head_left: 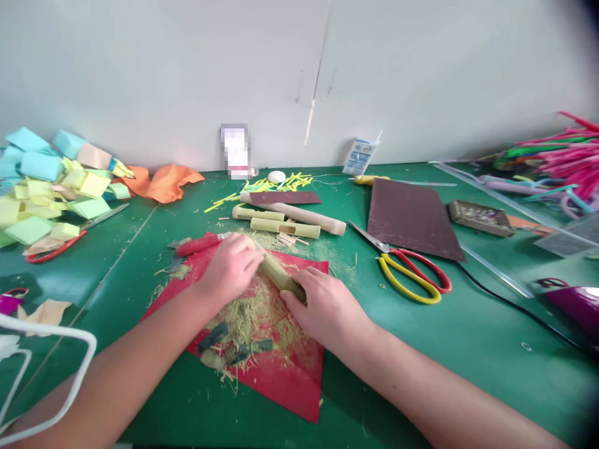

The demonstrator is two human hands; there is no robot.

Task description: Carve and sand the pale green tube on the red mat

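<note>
A pale green bamboo tube (pixel 277 270) slants between my two hands above a red sheet (pixel 299 380). My right hand (pixel 325 302) is closed round its near end. At the far end my left hand (pixel 234 265) is closed with bent fingers against the tube; whether anything thin lies under them is hidden. Bamboo shavings (pixel 253 318) and dust cover the sheet below. Beside my left hand lies a tool with a red handle (pixel 199 244). Just beyond are a bamboo piece with a notch (pixel 304 231), another short bamboo piece (pixel 257 214) and a longer bamboo stick (pixel 318 219).
Scissors (pixel 412 268) with red and yellow handles lie right, near dark sandpaper (pixel 412 218). A black cable (pixel 510 302) runs rightwards. Folded paper pieces (pixel 47 187) pile up at left, above red-handled scissors (pixel 56 246). A white wire frame (pixel 88 349) stands near my left forearm.
</note>
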